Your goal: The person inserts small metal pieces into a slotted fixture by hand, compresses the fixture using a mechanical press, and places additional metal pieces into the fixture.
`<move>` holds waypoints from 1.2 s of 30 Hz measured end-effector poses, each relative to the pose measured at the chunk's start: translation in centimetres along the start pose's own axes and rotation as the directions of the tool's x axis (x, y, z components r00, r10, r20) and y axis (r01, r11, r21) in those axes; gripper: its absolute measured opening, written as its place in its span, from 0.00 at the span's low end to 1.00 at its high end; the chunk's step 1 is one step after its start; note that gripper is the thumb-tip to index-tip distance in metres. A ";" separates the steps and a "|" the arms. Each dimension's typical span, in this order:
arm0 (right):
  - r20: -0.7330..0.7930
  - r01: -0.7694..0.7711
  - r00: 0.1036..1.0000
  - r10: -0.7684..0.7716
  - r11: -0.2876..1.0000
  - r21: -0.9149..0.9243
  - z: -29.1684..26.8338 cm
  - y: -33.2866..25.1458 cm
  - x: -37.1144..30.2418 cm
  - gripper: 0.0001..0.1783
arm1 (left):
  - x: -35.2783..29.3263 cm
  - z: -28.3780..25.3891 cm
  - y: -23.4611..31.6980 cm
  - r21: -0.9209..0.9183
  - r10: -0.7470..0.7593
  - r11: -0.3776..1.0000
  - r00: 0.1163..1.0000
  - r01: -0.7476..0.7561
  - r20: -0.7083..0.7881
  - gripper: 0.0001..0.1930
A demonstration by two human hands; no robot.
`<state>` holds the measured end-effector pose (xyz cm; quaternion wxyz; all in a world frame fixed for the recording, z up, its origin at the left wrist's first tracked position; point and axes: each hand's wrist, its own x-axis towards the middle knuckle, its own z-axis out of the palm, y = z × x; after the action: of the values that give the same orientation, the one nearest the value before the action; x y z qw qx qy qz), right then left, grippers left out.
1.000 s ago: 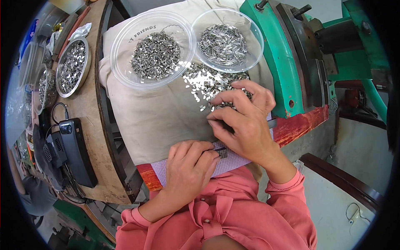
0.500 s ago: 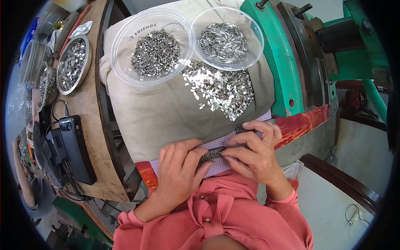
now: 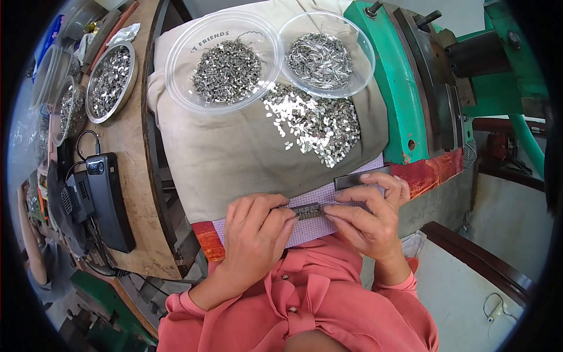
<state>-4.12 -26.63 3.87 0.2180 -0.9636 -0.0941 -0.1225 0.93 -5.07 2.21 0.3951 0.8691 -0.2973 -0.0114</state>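
Between my two hands is a short dark metal strip of small ribbed segments [image 3: 307, 211], like a piece of linked band. My left hand [image 3: 255, 234] is closed in a pinch on its left end. At the other end, the thumb and index finger of my right hand [image 3: 372, 220] pinch the strip. A flat dark metal bar [image 3: 349, 179] lies just beyond the right fingers, partly covered by them. Under the strip is a purple checked cloth [image 3: 314, 230]. Beyond, loose shiny metal bits [image 3: 328, 129] are heaped on a beige cloth [image 3: 211, 170].
Two clear plastic tubs, the left [image 3: 176, 88] and the right [image 3: 366, 64], hold small metal parts. A green machine [image 3: 384, 88] stands at right. On the wooden bench [image 3: 143, 193] at left are a metal dish of bits [image 3: 132, 88] and a black phone-like device [image 3: 108, 199].
The right hand has shifted slightly right, exposing more of the dark bar. More of the strip's upper face shows between the fingers. The whole view has moved a little.
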 end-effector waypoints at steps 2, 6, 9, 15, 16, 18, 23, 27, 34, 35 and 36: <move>-0.038 -0.008 0.999 0.009 1.000 0.018 0.5 -0.2 -0.3 0.10 | 0.1 0.0 -0.1 0.004 0.008 1.000 1.000 -0.008 0.005 0.13; -0.019 0.021 1.000 -0.021 1.000 0.019 0.8 -0.9 0.1 0.10 | -0.1 -0.3 0.0 0.003 -0.012 1.000 1.000 0.012 0.027 0.16; 0.073 0.043 0.996 -0.042 0.999 -0.010 1.1 -1.1 0.6 0.10 | -0.7 -0.6 -0.1 0.012 -0.035 0.999 0.999 0.035 0.012 0.20; 0.072 -0.009 0.997 0.005 0.999 0.049 0.7 -0.4 0.5 0.14 | -2.3 -2.2 -1.5 0.036 -0.063 0.997 0.998 0.064 -0.016 0.21; 0.071 -0.006 0.997 0.003 0.999 0.053 0.7 -0.4 0.4 0.14 | -2.5 -2.4 -1.7 0.040 -0.065 0.997 0.998 0.065 -0.017 0.21; 0.097 -0.042 0.994 0.039 0.999 0.025 0.6 -0.6 0.3 0.15 | -2.7 -2.7 -2.0 0.102 -0.036 0.994 0.999 0.035 0.014 0.20; 0.069 0.021 0.997 -0.021 1.000 -0.003 1.2 -0.4 0.1 0.16 | -2.3 -3.3 -2.0 0.135 0.029 0.990 0.999 -0.034 0.034 0.18; -0.066 0.052 0.996 -0.053 0.998 -0.021 1.0 -0.1 0.8 0.16 | -1.2 -3.5 -2.1 0.183 0.114 0.978 0.993 -0.104 -0.044 0.17; -0.052 0.027 0.998 -0.033 0.995 -0.097 2.2 1.2 2.1 0.16 | 1.1 -2.4 -3.9 0.188 0.093 0.978 0.996 -0.088 -0.018 0.18; -0.058 0.032 0.998 -0.038 0.995 -0.099 2.2 1.0 2.0 0.16 | 0.9 -2.5 -3.9 0.163 0.079 0.984 0.997 -0.073 -0.026 0.18; -0.093 0.040 0.994 -0.052 0.992 -0.121 2.1 0.9 1.9 0.15 | 0.7 -2.5 -3.8 0.139 0.064 0.989 0.997 -0.058 -0.034 0.18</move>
<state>-1.71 -26.23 2.23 0.1614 -0.9655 -0.0982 -0.1790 4.12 -1.75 1.44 0.3399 0.8849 -0.3162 0.0377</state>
